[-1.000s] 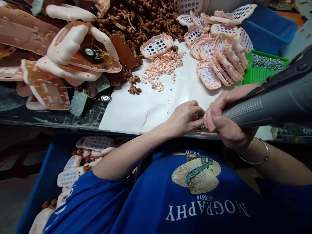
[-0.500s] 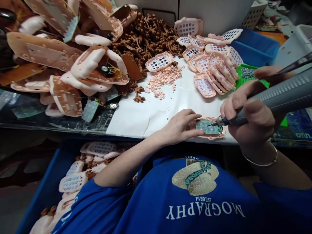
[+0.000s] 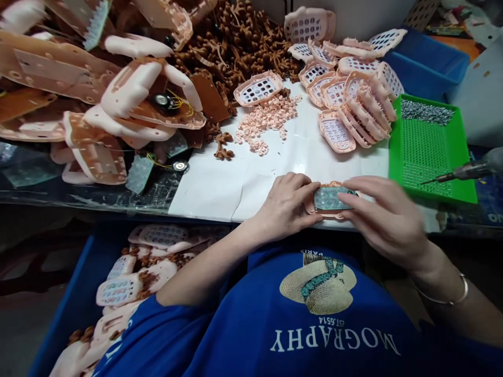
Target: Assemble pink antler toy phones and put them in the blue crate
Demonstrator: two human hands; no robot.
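A small pink keypad shell with a green circuit board (image 3: 329,199) lies at the near edge of the white sheet (image 3: 220,183). My left hand (image 3: 286,204) curls round its left end, holding it. My right hand (image 3: 383,220) rests on its right end with fingers stretched flat over the board. The electric screwdriver (image 3: 467,170) hangs free at the right, over the green tray, with no hand on it.
A green tray (image 3: 428,152) with screws at its far end sits right. Stacked pink keypad shells (image 3: 353,99), loose pink buttons (image 3: 267,118), brown rubber parts (image 3: 239,42) and larger pink housings (image 3: 118,104) crowd the back. A blue bin (image 3: 78,293) of assembled pieces is below left.
My right hand let go of the screwdriver, which swung away to the right, and came down on the board. My left hand stayed on the shell.
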